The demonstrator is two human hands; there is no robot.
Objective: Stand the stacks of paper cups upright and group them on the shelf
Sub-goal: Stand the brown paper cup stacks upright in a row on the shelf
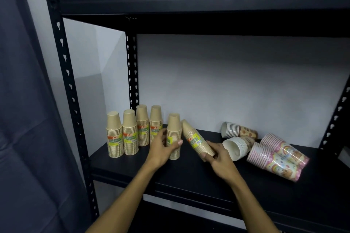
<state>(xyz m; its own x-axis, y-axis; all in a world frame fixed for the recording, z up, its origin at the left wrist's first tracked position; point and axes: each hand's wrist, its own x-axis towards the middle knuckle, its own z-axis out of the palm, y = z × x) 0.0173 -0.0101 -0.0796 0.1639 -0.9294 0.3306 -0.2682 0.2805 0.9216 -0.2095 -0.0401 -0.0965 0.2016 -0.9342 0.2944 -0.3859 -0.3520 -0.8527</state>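
Stacks of tan kraft paper cups with yellow-green labels are standing and leaning along the left part of the black metal shelf [189,174]. The tilted tan cup stack [197,139] is leaning with its long axis running diagonally, its closed narrow end pointing up and to the left and its wide rim end down to the right, just beside the upright tan cup stack [173,135]. The right hand [217,154] is curling its fingers round the lower, rim end of the tilted stack and holding it off vertical. The upright stack is standing with its long axis vertical, closed bottoms up and rims on the shelf board. The left hand [162,147] is gripping it at label height, thumb across the front right and fingers round the left side, in a narrow wrap.

To the left, four more upright tan cup stacks [132,130] are standing grouped close together near the shelf's rear left post, all with bottoms up.

To the right, well apart from the tan group, a brown-patterned cup stack [239,130] is lying on its side with its open end facing left. In front of it a white-lined cup stack [236,147] is lying with its mouth toward the camera. Two pink rainbow-print cup stacks [278,157] are lying side by side, touching, rims pointing up-left.
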